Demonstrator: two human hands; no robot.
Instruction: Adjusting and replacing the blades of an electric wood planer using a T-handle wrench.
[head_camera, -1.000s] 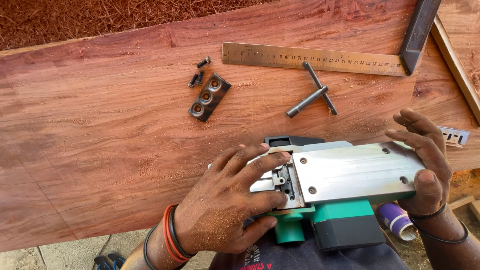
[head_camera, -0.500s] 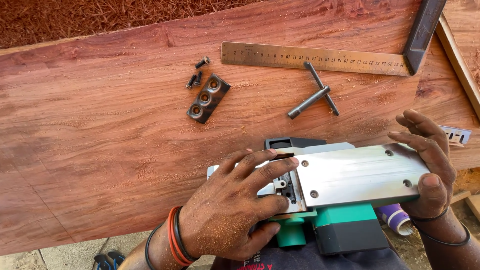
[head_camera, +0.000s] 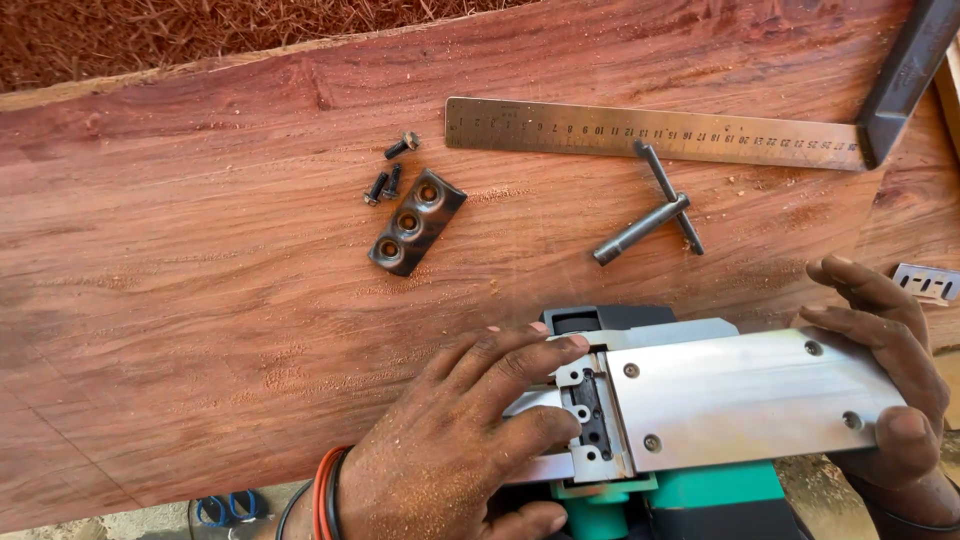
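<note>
An electric hand planer (head_camera: 700, 420) lies upside down at the near edge of a broad reddish wooden plank (head_camera: 200, 300), its bright metal sole plate facing up and its green and black body below. The left hand (head_camera: 450, 450) rests on the left part of the sole, fingers spread flat across the blade drum slot, pressing rather than clasping. The right hand (head_camera: 890, 390) wraps the right end of the planer, thumb on the near edge and fingers curled over the far edge, grasping it.

Farther up the plank, left of centre, lies a dark clamp plate (head_camera: 417, 222) with three holes. Three small black bolts (head_camera: 390, 170) lie just beside it on its far left side. A dark T-handled socket wrench (head_camera: 648, 212) lies to the right of centre. A steel try square (head_camera: 660, 132) lies along the far side, its dark stock at the far right. A loose planer blade (head_camera: 927, 282) lies at the right edge.
</note>
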